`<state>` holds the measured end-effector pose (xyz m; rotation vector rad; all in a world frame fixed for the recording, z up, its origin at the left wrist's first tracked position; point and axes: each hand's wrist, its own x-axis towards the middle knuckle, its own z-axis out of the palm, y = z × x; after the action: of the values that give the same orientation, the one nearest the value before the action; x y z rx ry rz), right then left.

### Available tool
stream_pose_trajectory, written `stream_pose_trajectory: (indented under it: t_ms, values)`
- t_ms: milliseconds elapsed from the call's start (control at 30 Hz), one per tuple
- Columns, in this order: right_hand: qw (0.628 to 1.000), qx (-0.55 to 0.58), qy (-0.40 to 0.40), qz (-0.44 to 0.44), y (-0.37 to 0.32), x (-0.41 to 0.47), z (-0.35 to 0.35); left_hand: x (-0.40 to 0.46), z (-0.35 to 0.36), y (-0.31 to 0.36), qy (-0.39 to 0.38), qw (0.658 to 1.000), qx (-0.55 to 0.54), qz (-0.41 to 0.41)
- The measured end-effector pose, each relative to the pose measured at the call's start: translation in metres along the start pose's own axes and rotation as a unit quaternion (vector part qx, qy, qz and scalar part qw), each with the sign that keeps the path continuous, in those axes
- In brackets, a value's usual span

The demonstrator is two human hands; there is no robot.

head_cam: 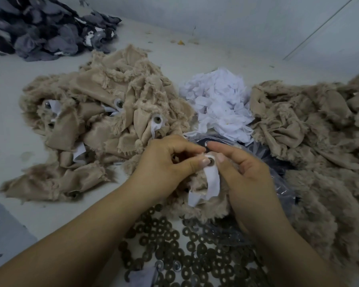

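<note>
Dark round metal washers [187, 245] were heaped at 6 o'clock on pale surface [19, 141]. Centre: left hand [164, 162] grip pinched white fabric strip [212, 179] onto tan furry fabric piece [199, 208]; right hand [249, 179] grip grasped that piece. Pile of tan fur pieces [104, 112] sat at 10 o'clock.

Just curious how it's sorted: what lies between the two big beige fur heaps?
A pile of white fabric scraps, seen in the head view.

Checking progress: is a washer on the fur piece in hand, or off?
On: a dark washer sits on the fur piece's white strip, pinched by left hand and right hand.
</note>
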<state>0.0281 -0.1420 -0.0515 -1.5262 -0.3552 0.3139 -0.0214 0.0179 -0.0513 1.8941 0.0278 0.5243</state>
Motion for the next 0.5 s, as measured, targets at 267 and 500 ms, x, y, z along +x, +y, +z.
stream_pose_trajectory:
  t_ms: [267, 500]
  values:
    - [0.998, 0.043, -0.048, -0.002, -0.003, 0.001, -0.004, -0.002, 0.012, 0.001, -0.016, 0.998, 0.002, -0.055]
    - [0.997, 0.015, -0.055, 0.045, 0.002, 0.004, -0.006, 0.0, 0.011, 0.007, 0.073, 0.996, 0.031, -0.035]
